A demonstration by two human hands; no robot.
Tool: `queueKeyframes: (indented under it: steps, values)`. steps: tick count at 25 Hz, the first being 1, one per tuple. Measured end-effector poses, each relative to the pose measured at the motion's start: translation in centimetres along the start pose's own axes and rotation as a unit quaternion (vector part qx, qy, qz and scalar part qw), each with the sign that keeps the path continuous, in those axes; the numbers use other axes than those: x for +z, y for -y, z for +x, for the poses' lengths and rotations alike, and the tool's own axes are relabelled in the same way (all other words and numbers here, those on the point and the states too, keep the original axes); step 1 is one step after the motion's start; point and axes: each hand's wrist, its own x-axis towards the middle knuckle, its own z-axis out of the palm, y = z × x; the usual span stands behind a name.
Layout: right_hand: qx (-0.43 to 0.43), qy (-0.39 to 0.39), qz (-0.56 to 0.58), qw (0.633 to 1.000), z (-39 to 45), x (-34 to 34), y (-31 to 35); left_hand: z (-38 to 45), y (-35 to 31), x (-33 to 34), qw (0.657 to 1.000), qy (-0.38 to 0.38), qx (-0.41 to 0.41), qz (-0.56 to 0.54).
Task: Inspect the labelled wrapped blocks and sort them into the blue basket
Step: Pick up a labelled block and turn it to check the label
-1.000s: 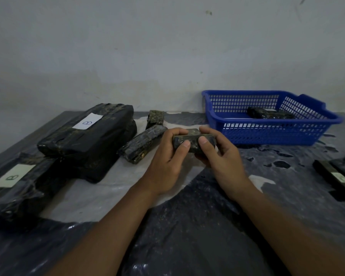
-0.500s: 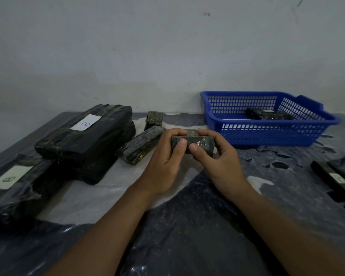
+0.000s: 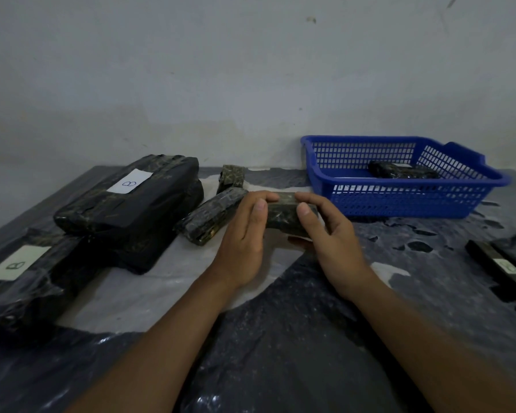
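Observation:
Both hands hold a small dark wrapped block (image 3: 282,214) just above the table's middle. My left hand (image 3: 244,236) grips its left end, thumb on the near face and fingers over the top. My right hand (image 3: 328,236) grips the right end the same way. No label shows on the block's visible faces. The blue basket (image 3: 399,201) stands behind and to the right, with one wrapped block (image 3: 399,171) lying inside.
Two large wrapped blocks labelled B lie at the left, one at the back (image 3: 131,201) and one near the edge (image 3: 21,281). Two small blocks (image 3: 212,216) (image 3: 231,177) sit beside my left hand. Slim labelled blocks (image 3: 501,266) lie at the right edge.
The held block has turned slightly in my hands, and both thumbs have shifted on its near face. The hands stay at the same place over the table.

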Motion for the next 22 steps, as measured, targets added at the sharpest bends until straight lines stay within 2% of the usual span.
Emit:
queueKeyframes:
  steps: [3,4,6,7,9,12,14,16,19,22]
  values:
    - [0.036,-0.022,-0.011,0.999,0.3,-0.3,-0.1,0.3,-0.3,-0.4,0.983,-0.078,-0.055,-0.159]
    - [0.049,-0.046,-0.002,0.998,0.6,-0.5,-0.2,0.5,-0.4,-0.7,0.959,-0.122,-0.090,-0.241]
    - [0.088,-0.091,0.054,0.990,1.2,-0.8,-0.1,1.0,-0.6,-1.7,0.887,-0.193,-0.172,-0.383]
    - [0.116,-0.105,0.099,0.983,1.4,-1.0,0.1,1.2,-0.6,-2.2,0.856,-0.206,-0.201,-0.430]
    - [0.177,-0.103,0.196,0.959,1.5,-1.4,0.6,1.2,-0.9,-2.7,0.825,-0.190,-0.221,-0.484]
    - [0.257,-0.008,0.275,0.926,0.9,-1.5,1.3,1.2,-0.9,-2.7,0.804,-0.148,-0.237,-0.524]
    - [0.283,0.052,0.292,0.912,0.5,-1.2,1.4,1.1,-0.9,-2.5,0.806,-0.118,-0.260,-0.518]
    - [0.272,0.061,0.312,0.908,0.3,-1.0,1.7,1.1,-1.0,-2.2,0.822,-0.121,-0.294,-0.472]
    - [0.202,-0.002,0.348,0.915,0.6,-0.9,2.0,1.3,-0.6,-1.7,0.852,-0.177,-0.319,-0.376]
    - [0.130,-0.065,0.327,0.934,1.1,-1.0,1.8,0.9,-0.4,-0.7,0.924,-0.169,-0.252,-0.231]
